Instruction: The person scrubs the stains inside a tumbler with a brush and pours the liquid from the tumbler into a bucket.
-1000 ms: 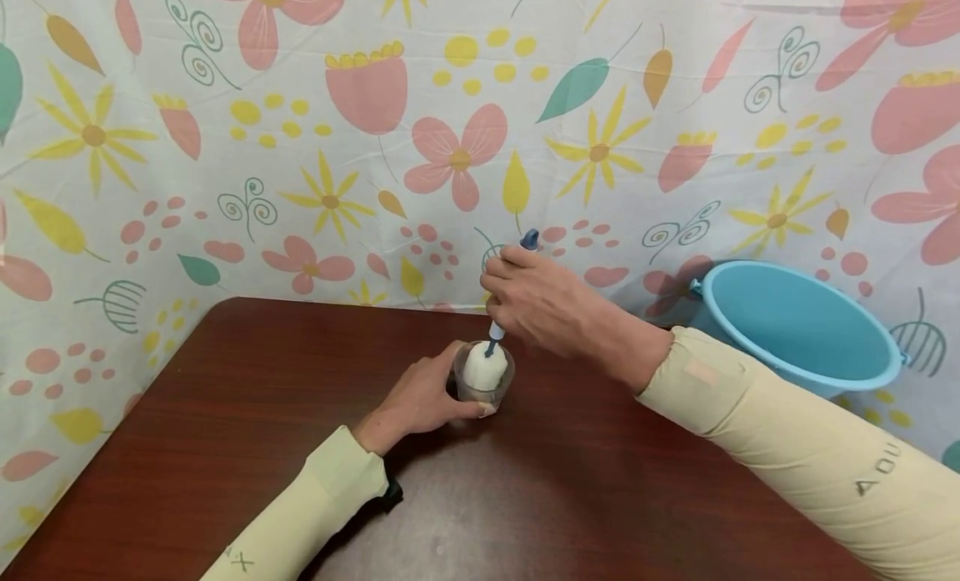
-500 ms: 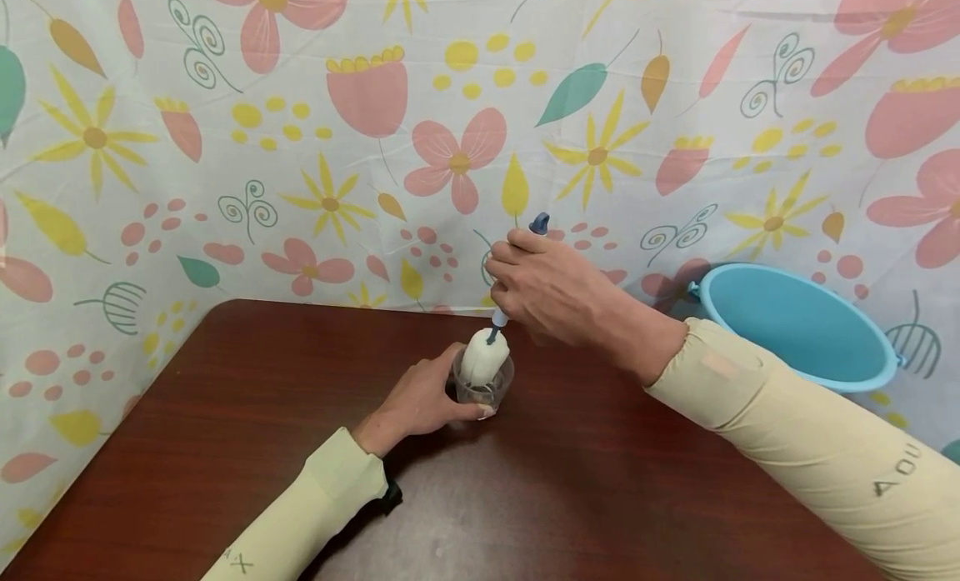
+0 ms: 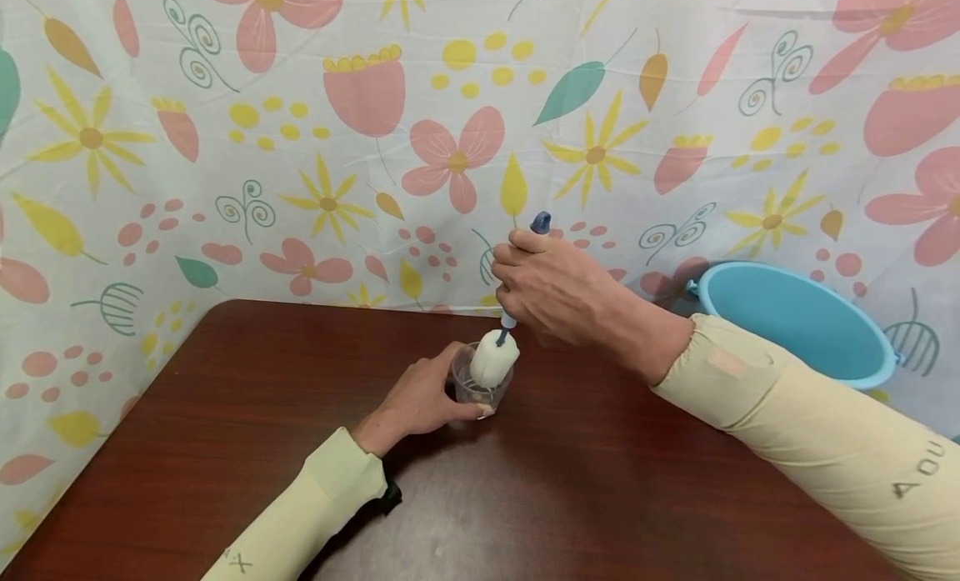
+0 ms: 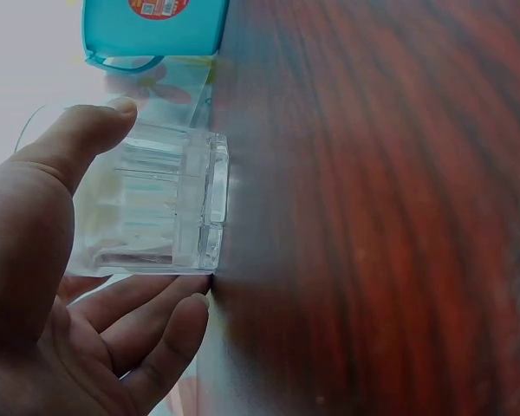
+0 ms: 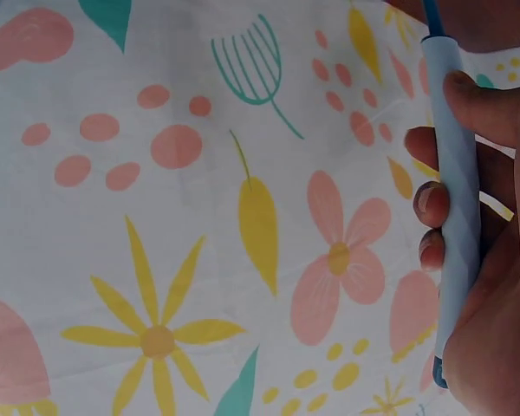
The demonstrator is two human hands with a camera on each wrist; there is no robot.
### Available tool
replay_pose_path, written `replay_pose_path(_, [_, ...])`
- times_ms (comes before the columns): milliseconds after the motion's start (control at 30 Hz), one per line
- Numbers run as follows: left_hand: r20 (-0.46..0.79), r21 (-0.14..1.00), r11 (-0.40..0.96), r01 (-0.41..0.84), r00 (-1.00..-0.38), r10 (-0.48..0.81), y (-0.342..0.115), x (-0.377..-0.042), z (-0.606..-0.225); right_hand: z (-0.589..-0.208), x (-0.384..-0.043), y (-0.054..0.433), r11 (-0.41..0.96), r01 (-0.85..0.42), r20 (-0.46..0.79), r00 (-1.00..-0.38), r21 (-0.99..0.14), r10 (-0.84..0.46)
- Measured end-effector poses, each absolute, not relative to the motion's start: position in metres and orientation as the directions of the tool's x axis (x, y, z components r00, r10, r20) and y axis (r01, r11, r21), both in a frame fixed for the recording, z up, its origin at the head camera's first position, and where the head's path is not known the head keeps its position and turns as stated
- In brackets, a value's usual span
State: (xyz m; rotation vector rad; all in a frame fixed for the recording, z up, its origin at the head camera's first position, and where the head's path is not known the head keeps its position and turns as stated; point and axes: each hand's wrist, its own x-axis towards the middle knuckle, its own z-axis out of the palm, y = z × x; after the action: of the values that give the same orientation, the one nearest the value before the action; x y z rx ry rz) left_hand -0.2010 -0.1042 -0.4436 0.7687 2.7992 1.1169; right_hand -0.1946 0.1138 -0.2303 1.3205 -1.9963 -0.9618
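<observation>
A clear glass point(image 3: 480, 400) stands on the table, and my left hand point(image 3: 423, 393) holds it from the left, thumb on the near side. In the left wrist view that glass point(image 4: 156, 204) lies between thumb and fingers, its thick base on the table. My right hand point(image 3: 558, 289) grips the light-blue handle point(image 5: 458, 173) of a bottle brush, with fingers wrapped around it. The brush's white sponge head point(image 3: 495, 360) sits partly inside the glass, tilted toward the right rim. A dark-blue end point(image 3: 541, 222) of the handle sticks out above the right hand.
A blue bucket point(image 3: 795, 314) stands beyond the table's right side. The dark brown wooden table point(image 3: 300, 356) reaches back to a flower-patterned curtain point(image 3: 450, 81).
My right hand has moved up and slightly right, raising the sponge head partway and tilting it toward the glass's right rim. The left hand and glass have stayed in place.
</observation>
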Motion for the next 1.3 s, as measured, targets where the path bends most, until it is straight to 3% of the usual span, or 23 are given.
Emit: replay_pose_path(1300, [0.154,0.651,0.616,0.442,-0.873,0.463,-0.105,-0.201,-0.444,-0.227,-0.182,0.109,0.336,-0.626,0.043,-0.434,0.703,-0.900])
